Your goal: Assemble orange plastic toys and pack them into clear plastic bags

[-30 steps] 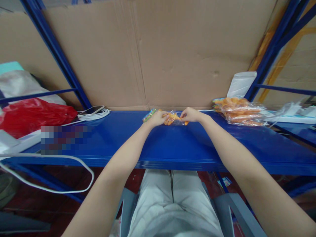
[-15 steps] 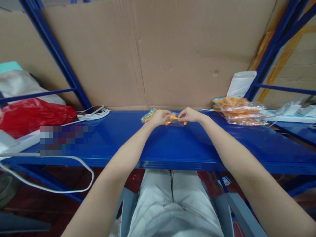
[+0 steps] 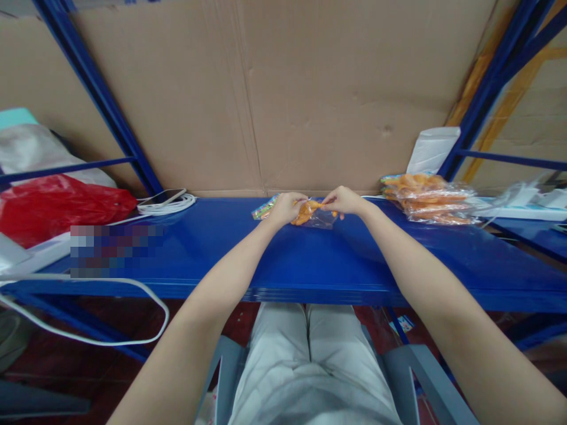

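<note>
A clear plastic packet [image 3: 325, 221] with a colourful header card [image 3: 263, 209] lies near the back of the blue shelf, between my hands. Inside or partly out of it is an orange toy-like item [image 3: 306, 212]; its exact kind I cannot make out. My left hand [image 3: 287, 208] is closed over the packet beside the card. Pinched in the fingertips of my right hand [image 3: 340, 201] is the right end of the orange item, raised slightly above the clear film.
Several similar orange packets [image 3: 425, 198] are stacked at the right, beside a white power strip [image 3: 522, 209]. On the left are a coiled white cable [image 3: 170, 205], a red plastic bag [image 3: 66, 203] and a hanging cable loop [image 3: 166, 321]. Cardboard [image 3: 310, 100] walls the back.
My right hand has risen slightly with the orange item's end, and more bare clear film shows below it. My left hand stays nearly in place on the packet.
</note>
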Available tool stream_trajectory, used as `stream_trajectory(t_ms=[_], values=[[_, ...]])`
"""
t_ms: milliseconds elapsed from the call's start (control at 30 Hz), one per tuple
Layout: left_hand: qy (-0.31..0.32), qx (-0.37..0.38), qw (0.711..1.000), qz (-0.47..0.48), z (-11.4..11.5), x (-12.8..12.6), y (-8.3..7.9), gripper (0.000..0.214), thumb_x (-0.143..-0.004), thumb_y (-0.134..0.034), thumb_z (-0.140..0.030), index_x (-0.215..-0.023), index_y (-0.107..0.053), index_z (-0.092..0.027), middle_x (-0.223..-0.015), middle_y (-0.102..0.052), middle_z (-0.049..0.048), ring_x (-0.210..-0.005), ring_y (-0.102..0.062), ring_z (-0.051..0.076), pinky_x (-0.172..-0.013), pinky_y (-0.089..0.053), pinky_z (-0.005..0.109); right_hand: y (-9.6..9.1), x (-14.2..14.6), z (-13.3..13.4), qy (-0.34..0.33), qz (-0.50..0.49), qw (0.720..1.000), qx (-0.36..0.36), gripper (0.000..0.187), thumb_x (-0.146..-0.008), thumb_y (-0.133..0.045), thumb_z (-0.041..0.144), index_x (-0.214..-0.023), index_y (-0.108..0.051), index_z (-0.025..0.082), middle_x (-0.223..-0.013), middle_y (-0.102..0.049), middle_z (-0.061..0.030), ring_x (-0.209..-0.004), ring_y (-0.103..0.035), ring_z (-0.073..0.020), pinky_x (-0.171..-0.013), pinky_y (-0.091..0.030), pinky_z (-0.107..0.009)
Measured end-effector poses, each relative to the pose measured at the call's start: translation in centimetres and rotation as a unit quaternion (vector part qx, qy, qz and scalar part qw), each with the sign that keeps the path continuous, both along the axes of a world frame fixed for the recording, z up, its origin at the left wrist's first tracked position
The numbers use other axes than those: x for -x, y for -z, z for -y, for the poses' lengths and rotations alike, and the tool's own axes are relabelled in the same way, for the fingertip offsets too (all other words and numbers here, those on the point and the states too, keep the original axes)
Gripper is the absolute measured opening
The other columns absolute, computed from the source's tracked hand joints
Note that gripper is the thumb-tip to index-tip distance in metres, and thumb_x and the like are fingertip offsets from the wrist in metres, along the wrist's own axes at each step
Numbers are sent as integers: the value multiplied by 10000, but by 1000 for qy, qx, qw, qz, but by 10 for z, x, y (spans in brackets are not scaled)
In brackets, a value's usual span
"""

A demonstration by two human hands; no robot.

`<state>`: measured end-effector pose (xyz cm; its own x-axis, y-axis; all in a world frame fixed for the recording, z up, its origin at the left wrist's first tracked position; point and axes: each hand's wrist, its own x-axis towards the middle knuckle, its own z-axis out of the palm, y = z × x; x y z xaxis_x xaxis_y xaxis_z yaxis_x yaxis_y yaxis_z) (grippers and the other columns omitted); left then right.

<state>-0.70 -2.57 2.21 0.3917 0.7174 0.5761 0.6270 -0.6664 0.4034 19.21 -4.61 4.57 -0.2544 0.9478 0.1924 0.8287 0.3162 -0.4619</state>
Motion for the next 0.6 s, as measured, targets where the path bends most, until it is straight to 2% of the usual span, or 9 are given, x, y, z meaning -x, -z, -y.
stream_trajectory(t_ms=[167,367,467,600], values=[[5,-19,1000,3,0,-2,1,244,-861,-530,-143,-953,-755,-159,-1055,-735,81,-1008,-670,200,-933,-485,300,7,8,0,-19,-55,998,27,219,-794,-706,303,-931,-760,141,-589,-671,-11,-368,-536,-62,-402,-422,-154],[3,-28,1000,-8,1,-3,0,289,-840,-507,-96,-962,-750,-192,-1054,-739,47,-1022,-664,183,-963,-473,307,16,33,3,-20,-141,987,68,94,-829,-645,155,-866,-713,102,-575,-658,-16,-392,-559,-71,-403,-436,-152],[10,-20,1000,-12,4,-5,-2,286,-836,-501,-90,-932,-750,-190,-1033,-744,37,-1011,-665,181,-950,-476,291,19,38,4,-37,-222,969,104,71,-821,-637,96,-856,-698,105,-590,-668,-19,-462,-598,-80,-478,-489,-161],[10,-13,1000,-5,7,-5,-3,279,-837,-499,-84,-921,-748,-176,-1039,-740,56,-1000,-666,187,-921,-483,278,24,38,3,-88,-335,925,159,151,-795,-671,93,-940,-696,128,-748,-726,-50,-598,-657,-92,-631,-547,-192]])
